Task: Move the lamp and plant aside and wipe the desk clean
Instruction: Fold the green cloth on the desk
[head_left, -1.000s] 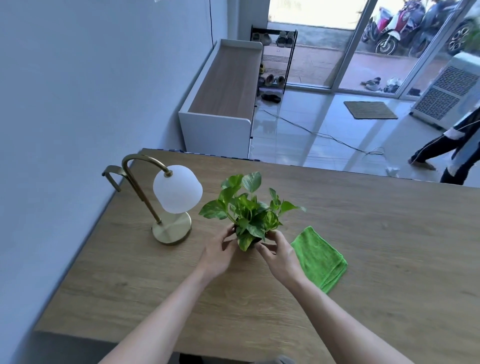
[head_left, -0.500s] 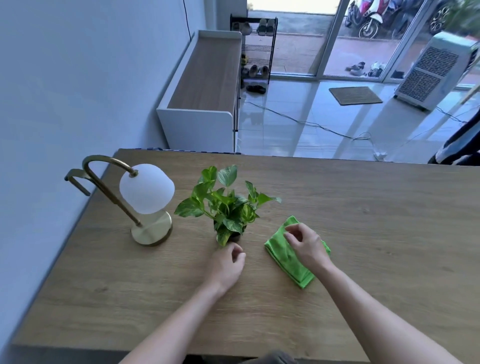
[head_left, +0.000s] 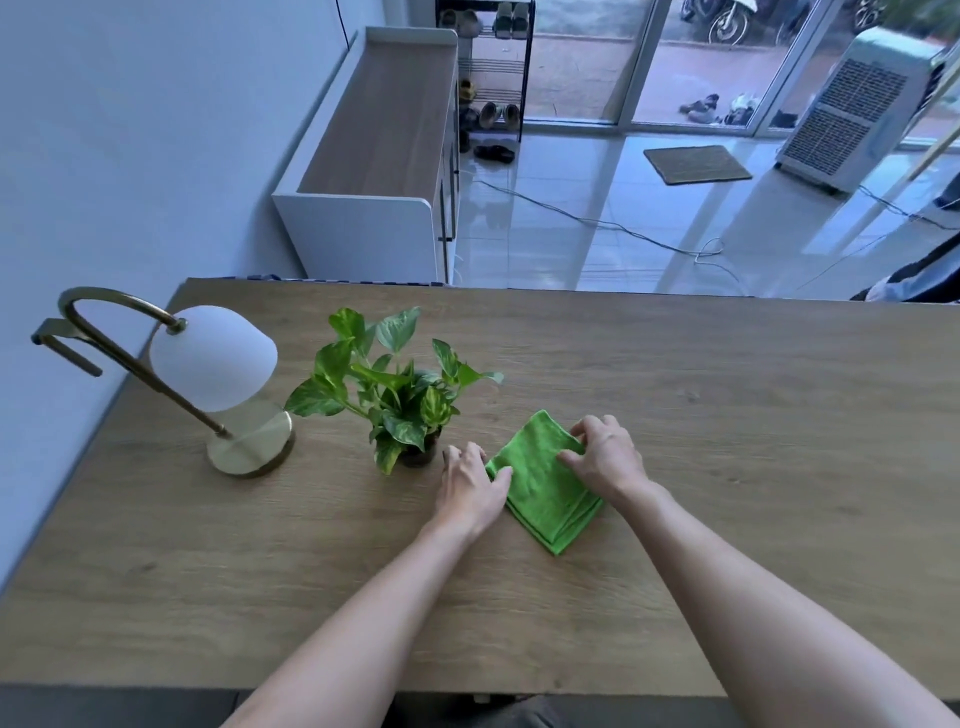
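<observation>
Home entry room: shoe rack (head_left: 485, 73) by glass doors (head_left: 691, 57), doormat (head_left: 696, 164), wooden desk (head_left: 675, 415).

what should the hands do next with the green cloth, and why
Probably lift the folded green cloth and start wiping the bare desk to its right. The right hand curls over its far corner and the left hand touches its near edge, while the lamp and plant stand at the left.
</observation>
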